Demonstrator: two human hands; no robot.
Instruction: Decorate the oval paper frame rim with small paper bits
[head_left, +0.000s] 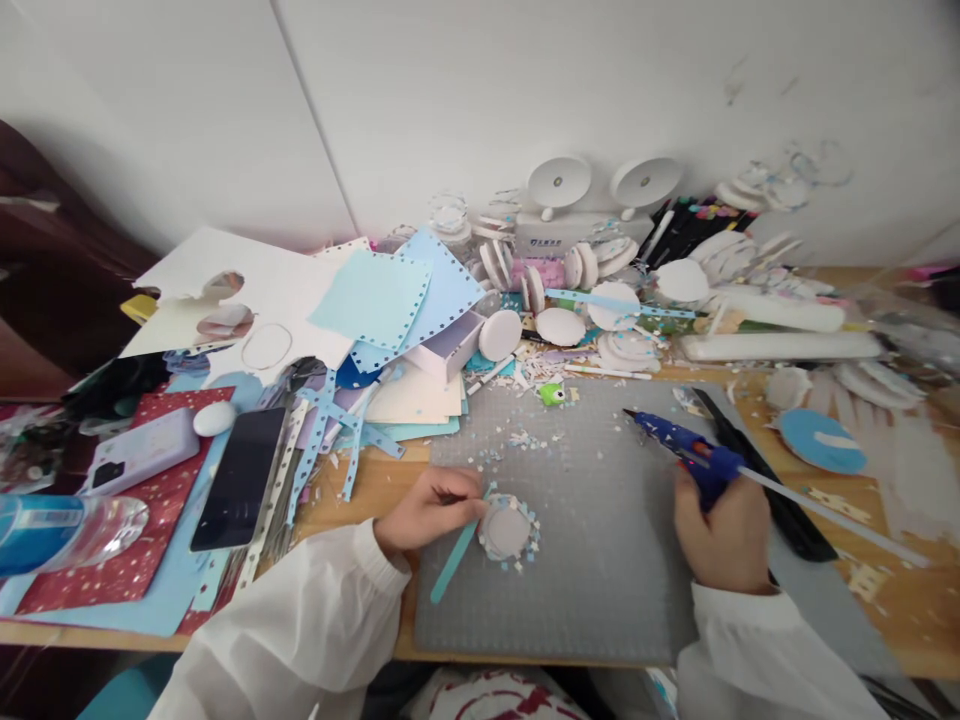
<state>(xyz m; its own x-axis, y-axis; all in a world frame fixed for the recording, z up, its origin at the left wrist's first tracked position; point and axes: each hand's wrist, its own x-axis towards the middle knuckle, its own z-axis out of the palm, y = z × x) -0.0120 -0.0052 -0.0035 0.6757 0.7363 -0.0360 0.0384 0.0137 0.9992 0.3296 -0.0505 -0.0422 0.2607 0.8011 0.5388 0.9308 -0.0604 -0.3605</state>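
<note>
My left hand (439, 508) has its thumb and forefinger pinched together over the upper part of a narrow teal strip (454, 562). The fingertips also meet the left edge of a round white disc (508, 530), which has small blue and white paper bits around its rim. Both are at the grey cutting mat (577, 600). Off to the right, my right hand (721, 525) is wrapped around the handle of a blue hot glue gun (686, 450). Its dark nozzle points up and left, away from the disc, and a long white glue stick (832, 517) sticks out of its back.
Paper scraps and a green frog-like piece (553, 394) lie on the mat. A black cutter-like tool (765, 480) is beyond the glue gun. White discs (561, 326) and a twin-head lamp (559, 183) crowd the back. Left are paper sheets (371, 300), a phone (238, 480) and a bottle (67, 530).
</note>
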